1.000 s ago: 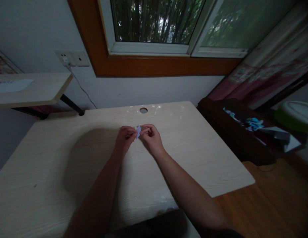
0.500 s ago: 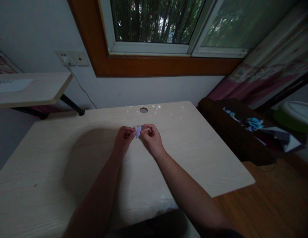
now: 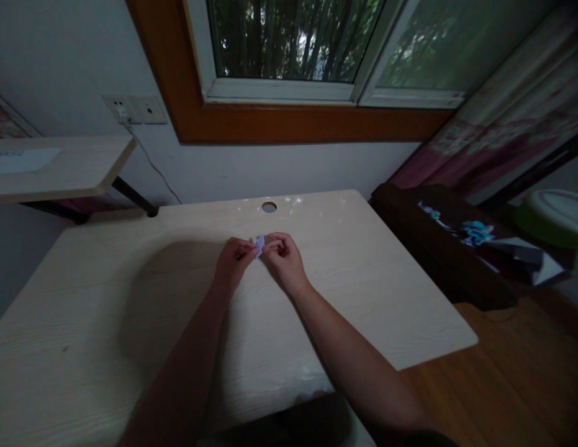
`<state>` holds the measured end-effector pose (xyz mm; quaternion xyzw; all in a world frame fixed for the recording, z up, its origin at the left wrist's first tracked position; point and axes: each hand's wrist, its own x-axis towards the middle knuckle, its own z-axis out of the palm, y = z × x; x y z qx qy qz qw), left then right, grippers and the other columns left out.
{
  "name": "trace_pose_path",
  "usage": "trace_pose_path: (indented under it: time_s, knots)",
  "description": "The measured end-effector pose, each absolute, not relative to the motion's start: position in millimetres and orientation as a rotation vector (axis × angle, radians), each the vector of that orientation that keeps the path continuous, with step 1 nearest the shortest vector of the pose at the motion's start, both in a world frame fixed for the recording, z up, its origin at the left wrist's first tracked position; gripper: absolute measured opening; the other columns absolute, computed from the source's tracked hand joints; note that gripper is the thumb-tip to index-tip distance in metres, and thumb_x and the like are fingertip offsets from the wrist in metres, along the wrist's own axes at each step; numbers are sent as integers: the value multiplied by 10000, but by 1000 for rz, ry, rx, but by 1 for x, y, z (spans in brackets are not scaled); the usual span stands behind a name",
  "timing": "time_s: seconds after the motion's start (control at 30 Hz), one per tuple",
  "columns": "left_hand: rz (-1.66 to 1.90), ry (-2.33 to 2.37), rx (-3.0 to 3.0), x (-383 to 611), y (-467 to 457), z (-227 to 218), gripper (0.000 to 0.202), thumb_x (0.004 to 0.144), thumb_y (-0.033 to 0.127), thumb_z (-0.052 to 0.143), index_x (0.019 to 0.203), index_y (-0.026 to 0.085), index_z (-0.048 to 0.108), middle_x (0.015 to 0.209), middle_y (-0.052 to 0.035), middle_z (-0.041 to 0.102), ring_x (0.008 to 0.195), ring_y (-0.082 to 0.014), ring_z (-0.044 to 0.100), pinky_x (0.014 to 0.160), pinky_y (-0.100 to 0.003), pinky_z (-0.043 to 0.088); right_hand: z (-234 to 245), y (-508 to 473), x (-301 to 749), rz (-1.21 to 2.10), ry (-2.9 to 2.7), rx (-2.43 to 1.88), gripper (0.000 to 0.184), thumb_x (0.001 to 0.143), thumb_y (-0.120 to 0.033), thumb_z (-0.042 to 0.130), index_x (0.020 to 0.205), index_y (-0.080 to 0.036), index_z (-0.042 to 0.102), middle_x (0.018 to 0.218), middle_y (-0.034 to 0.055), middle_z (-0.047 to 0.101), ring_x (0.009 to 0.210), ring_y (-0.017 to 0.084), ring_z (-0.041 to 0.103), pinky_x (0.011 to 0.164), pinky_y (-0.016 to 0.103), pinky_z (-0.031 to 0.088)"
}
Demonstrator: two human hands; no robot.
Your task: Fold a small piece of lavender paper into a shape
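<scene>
A small piece of folded pale purple paper [image 3: 260,243] is pinched between my two hands, just above the pale wood-grain table [image 3: 382,273]. My left hand [image 3: 233,261] grips its left side between thumb and fingertips. From the other side, my right hand [image 3: 285,257] pinches the right edge with thumb and index finger, the other fingers curled. Fingertips cover part of the paper, so its full shape cannot be made out.
Behind my hands the tabletop has a round cable hole [image 3: 269,207]. A raised shelf [image 3: 74,174] on black legs stands at the left, with a sheet of paper [image 3: 23,160] on it. Right of the table, a dark brown seat [image 3: 410,211] carries crumpled blue items [image 3: 476,232].
My left thumb and fingertips have shifted slightly right, farther over the paper, so less of it shows. My right hand stays almost still.
</scene>
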<state>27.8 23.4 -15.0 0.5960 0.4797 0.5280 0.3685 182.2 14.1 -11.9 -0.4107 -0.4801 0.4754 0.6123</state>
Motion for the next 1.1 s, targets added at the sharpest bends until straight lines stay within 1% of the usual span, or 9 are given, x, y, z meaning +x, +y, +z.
trace_pose_path:
  time_s: [0.13,0.3,0.37,0.43,0.5,0.63,0.83,0.97,1.1]
  knots:
    - [1352,1251,1519,29,24,-17,156,762,294,752,847,200,661,832,-12,619,714,-124,565,664,-248,465,-13,15,182,1114,-1095,-916,318,749,-275,751,1036,-248,616,786,-27,665,697,131,597,712,284,469]
    - [1417,1201,1370,33,23,-18,314,729,275,769,1000,208,624,985,-29,649,702,-101,583,652,-240,487,-13,14,181,1115,-1108,-923,319,748,-290,741,1034,-245,606,793,-21,665,710,139,601,718,291,475]
    - [1392,1146,1346,33,24,-18,348,725,269,768,1031,208,613,949,-28,655,743,-117,616,671,-248,501,-12,14,181,1118,-1114,-932,326,745,-299,736,1037,-246,601,793,-19,665,715,144,605,722,296,479]
    - [1352,1095,1341,33,25,-18,358,722,266,767,1036,207,605,860,-10,650,759,-132,636,683,-256,509,-12,14,181,1122,-1120,-937,328,742,-305,734,1036,-247,599,794,-19,665,717,146,607,722,297,483]
    - [1335,1058,1328,32,26,-19,361,715,260,766,1030,209,598,791,10,637,733,-130,638,680,-256,510,-11,14,181,1129,-1121,-933,320,743,-300,732,1030,-244,603,796,-18,665,714,145,607,721,296,484]
    - [1346,1032,1310,32,26,-20,363,710,236,762,1031,214,593,726,36,612,667,-113,613,646,-238,492,-11,14,181,1134,-1124,-935,311,740,-288,732,1023,-245,610,805,-16,661,707,142,600,709,291,485]
    - [1335,1016,1265,34,23,-21,401,679,229,788,1027,208,588,687,54,567,611,-97,572,602,-214,458,-16,15,181,1154,-1154,-945,355,727,-307,755,1045,-257,605,820,-14,662,711,148,609,687,289,495]
    - [1334,1027,1258,34,22,-20,397,678,210,783,1020,203,582,672,60,551,586,-87,550,577,-203,440,-17,15,181,1150,-1166,-946,349,741,-291,745,1058,-254,605,812,-13,668,708,146,613,685,287,490]
    - [1330,1035,1270,35,22,-19,396,677,215,781,1018,205,580,656,63,551,575,-90,543,560,-203,429,-16,15,181,1135,-1156,-964,332,727,-271,741,1030,-246,607,783,-18,668,677,143,610,658,283,483]
